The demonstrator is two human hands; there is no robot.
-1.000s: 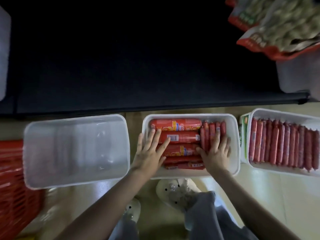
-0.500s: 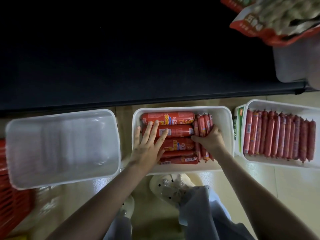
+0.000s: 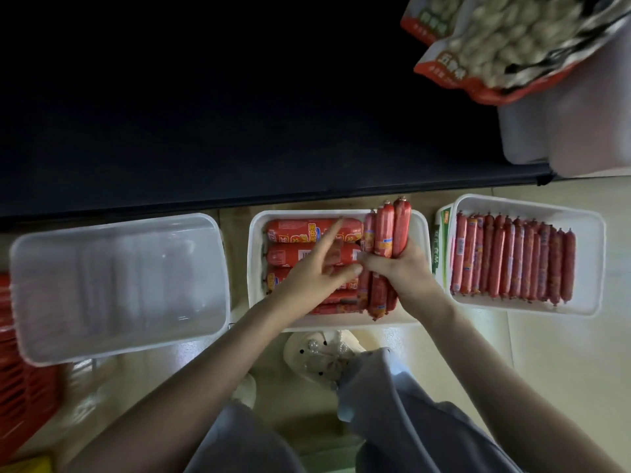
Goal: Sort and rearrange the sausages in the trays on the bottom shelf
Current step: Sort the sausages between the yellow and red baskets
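Head view: your right grip point(image 3: 406, 271) clasps thin sausages point(image 3: 392, 230) over the middle tray point(image 3: 341, 324); your left grip point(image 3: 314, 278), fingers straight, is above the thick sausages point(image 3: 293, 232). The right tray point(image 3: 587, 233) seems sorted, this one not yet.

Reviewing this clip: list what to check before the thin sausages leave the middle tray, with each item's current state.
1. Right hand grips the bundle of thin sausages: ok.
2. No sausage slipping from the bundle: cannot tell.
3. Left hand free, fingers straight over the thick sausages: ok.
4. Clear tray on the left has room: ok.
5. Right tray has floor space for the bundle: not ok, its row of sausages nearly spans it.
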